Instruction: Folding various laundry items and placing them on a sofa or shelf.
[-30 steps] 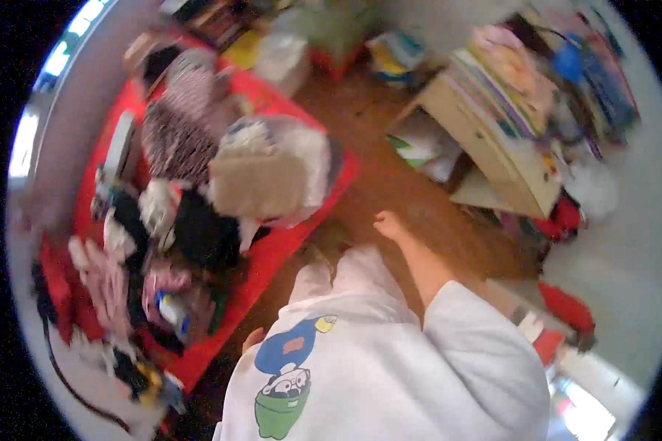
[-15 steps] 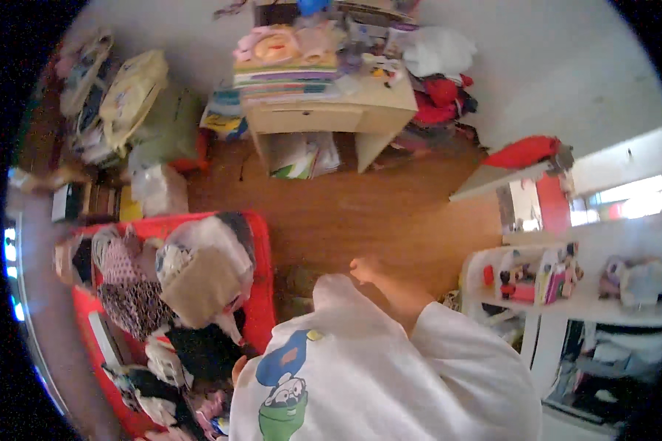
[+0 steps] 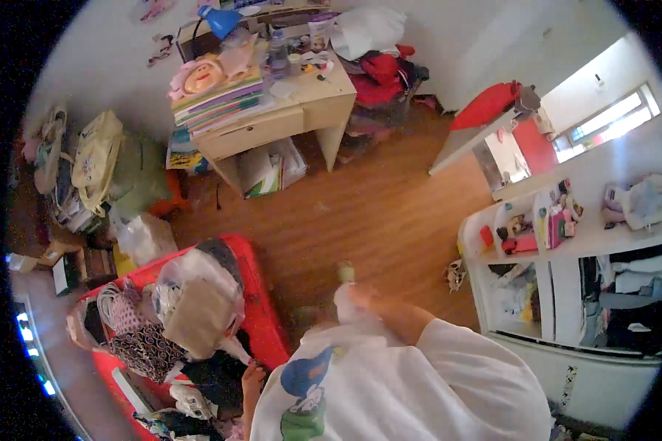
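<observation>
My left hand is beside the red edge of a low bed or table. Its fingers look curled close to the tail of a white plastic bag; what they hold, if anything, is too small to make out. In front of my white printed shirt my right hand is smeared by motion, with something white and blurred right against it. A small pale green thing shows just beyond. On the red surface lie a flat brown piece, a patterned dark cloth and black fabric.
A wooden desk with stacked books and a blue lamp stands at the back. White shelves line the right, near an open door. Bags crowd the left wall. Wooden floor lies between.
The view has turned right and tilted, so the desk sits further left. My right hand has drawn back nearer my shirt beside something white. More of my left hand shows at the red edge.
</observation>
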A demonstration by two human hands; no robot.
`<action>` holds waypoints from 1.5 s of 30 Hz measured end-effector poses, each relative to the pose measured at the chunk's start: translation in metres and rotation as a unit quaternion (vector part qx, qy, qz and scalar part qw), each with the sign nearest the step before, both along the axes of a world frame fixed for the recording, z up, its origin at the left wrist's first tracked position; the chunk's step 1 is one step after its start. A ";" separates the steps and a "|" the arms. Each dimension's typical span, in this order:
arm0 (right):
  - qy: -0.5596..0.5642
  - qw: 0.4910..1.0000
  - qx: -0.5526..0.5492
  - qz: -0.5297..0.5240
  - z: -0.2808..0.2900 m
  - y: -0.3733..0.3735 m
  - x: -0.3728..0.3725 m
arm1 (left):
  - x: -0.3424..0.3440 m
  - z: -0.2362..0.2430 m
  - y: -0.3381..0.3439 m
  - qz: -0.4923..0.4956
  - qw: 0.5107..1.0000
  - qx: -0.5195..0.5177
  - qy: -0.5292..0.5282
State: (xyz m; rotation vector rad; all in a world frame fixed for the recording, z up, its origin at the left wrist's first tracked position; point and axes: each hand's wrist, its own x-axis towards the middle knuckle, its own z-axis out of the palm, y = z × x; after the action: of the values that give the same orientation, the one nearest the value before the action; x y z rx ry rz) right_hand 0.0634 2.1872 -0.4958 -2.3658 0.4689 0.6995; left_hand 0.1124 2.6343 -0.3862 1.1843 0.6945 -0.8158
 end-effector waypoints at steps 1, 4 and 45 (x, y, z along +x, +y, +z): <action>-0.002 1.000 -0.005 0.006 0.027 0.007 0.007 | -0.010 -0.025 0.020 0.000 1.000 0.004 -0.005; 0.052 0.997 0.059 0.009 0.089 0.007 0.027 | -0.030 -0.056 0.040 -0.008 0.997 -0.057 0.049; 0.006 1.000 0.004 -0.027 0.042 -0.279 -0.096 | -0.102 0.037 -0.252 -0.078 0.993 0.088 -0.007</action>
State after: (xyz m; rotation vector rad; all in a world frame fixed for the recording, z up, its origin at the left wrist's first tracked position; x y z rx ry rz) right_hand -0.0325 1.9078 -0.4534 -2.3333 0.5332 0.6892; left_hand 0.0108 2.3821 -0.3492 1.4157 0.6778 -0.8902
